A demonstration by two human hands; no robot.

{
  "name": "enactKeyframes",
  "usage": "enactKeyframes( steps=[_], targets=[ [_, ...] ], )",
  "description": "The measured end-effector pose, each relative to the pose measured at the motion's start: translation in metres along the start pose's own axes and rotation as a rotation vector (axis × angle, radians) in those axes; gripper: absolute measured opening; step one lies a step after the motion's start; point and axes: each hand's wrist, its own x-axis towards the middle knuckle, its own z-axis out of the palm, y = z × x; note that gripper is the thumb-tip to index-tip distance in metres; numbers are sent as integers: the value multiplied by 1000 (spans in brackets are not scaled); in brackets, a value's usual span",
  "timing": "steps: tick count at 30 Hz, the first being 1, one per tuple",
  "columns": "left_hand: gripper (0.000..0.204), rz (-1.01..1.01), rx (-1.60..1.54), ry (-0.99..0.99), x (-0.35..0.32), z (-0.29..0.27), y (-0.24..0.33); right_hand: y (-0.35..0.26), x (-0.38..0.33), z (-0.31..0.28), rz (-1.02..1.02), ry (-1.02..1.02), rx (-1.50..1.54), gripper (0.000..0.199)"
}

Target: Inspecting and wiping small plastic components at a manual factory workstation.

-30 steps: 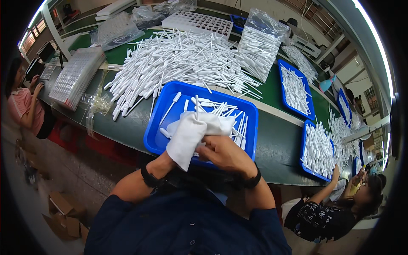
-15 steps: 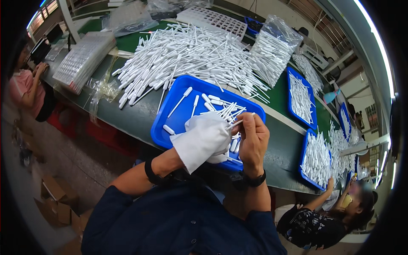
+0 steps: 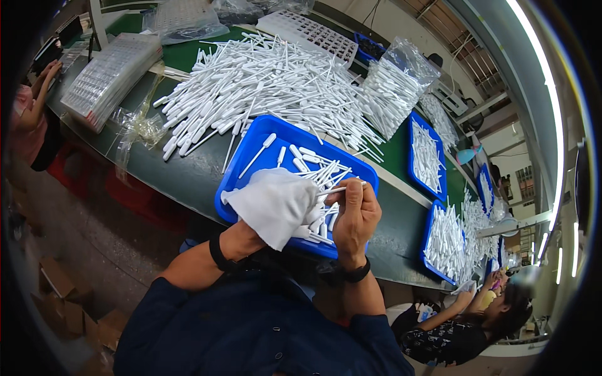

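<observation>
Above the blue tray [image 3: 266,161], the right hand [image 3: 355,219] pinches a thin white stick [image 3: 330,190] in its fingers, pointing left into the cloth [image 3: 260,195] over the left hand [image 3: 293,205], whose grip I cannot tell.

looks soft and matt on the white cloth [image 3: 269,203], just left of the right fingers [image 3: 355,195]. seems to be smooth white plastic on the dropper [image 3: 332,190] between those fingers, and on the heaped droppers [image 3: 269,88] beyond them. shows slightly glossy blue plastic on the tray [image 3: 241,156] below them. glints, clear and crinkled, on the plastic bag [image 3: 411,59] ahead and right of the fingers; shines, see-through, on the stacked plastic trays [image 3: 113,81] far to their left. appears smooth and faintly sheened on the dark green tabletop [image 3: 395,235] right of them. turns to matt cloth on the navy shirt [image 3: 238,326] nearer than the fingers.
</observation>
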Motion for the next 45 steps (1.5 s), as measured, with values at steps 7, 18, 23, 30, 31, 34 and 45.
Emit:
enactKeyframes(
  steps=[7, 18, 23, 30, 31, 34, 45],
  targets=[
    [15, 259, 82, 58, 11, -25, -9, 4, 10, -4, 82, 66, 50, 26],
    [11, 166, 64, 73, -2, -59, -2, 9, 75, -29, 595, -297, -350, 29],
    [12, 119, -238, 210, -6, -53, -4, 30, 131, -10, -61, -422, -1208, 25],
    [16, -107, -429, 169, -12, -53, 8, 136, 222, -41, -281, -709, -1745, 17],
    [15, -45, -345, 176, -12, -55, 6, 134, 223, -42, -285, -711, -1678, 17],
    [14, 82, -175, 190, -17, -59, 1, 123, 217, -49, -301, -715, -1545, 20],
    [21, -394, -607, 81, -20, -41, 2, 48, 121, -47, 170, -360, -758, 21]
  ],
)
